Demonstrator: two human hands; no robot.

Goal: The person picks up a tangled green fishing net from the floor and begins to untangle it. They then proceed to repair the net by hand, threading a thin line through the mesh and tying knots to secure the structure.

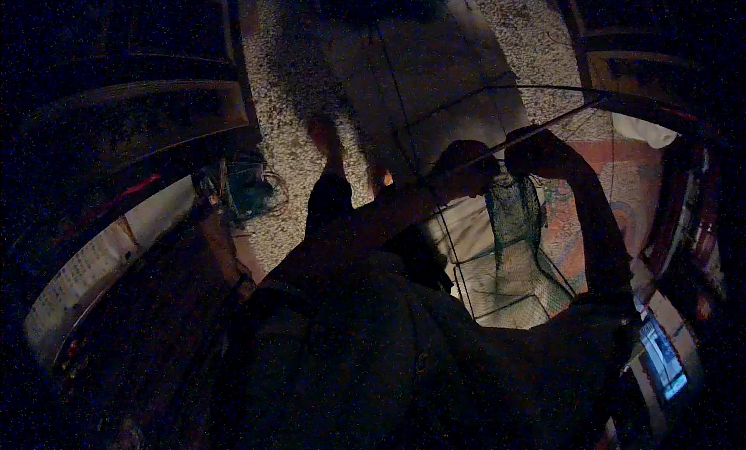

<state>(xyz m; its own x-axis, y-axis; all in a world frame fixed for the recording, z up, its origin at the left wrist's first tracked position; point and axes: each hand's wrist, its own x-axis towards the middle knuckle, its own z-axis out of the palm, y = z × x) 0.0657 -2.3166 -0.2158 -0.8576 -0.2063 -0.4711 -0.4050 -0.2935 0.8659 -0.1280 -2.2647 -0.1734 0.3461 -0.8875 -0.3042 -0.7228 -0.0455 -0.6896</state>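
The light is dim, and both hands show mostly as dark outlines. My left hand (466, 166) reaches across from the left, its fingers closed at the top of a dark green mesh net (514, 217). Beside it, my right hand (532, 151) is bent inward and closed at the net's upper edge. The net hangs below both hands and spreads toward my lap. A thin straight rod (556, 126) runs slantwise past both hands to the upper right; which hand holds it, if either, is unclear. Individual fingers are hard to make out.
Pebbled flooring (287, 69) borders large tiles (443, 54). A bare foot (326, 143) shows ahead. At left lie a teal meshy bundle (252, 190) and a long pale panel (116, 263). A lit screen (664, 357) glows at lower right. Dark furniture (148, 108) stands at upper left.
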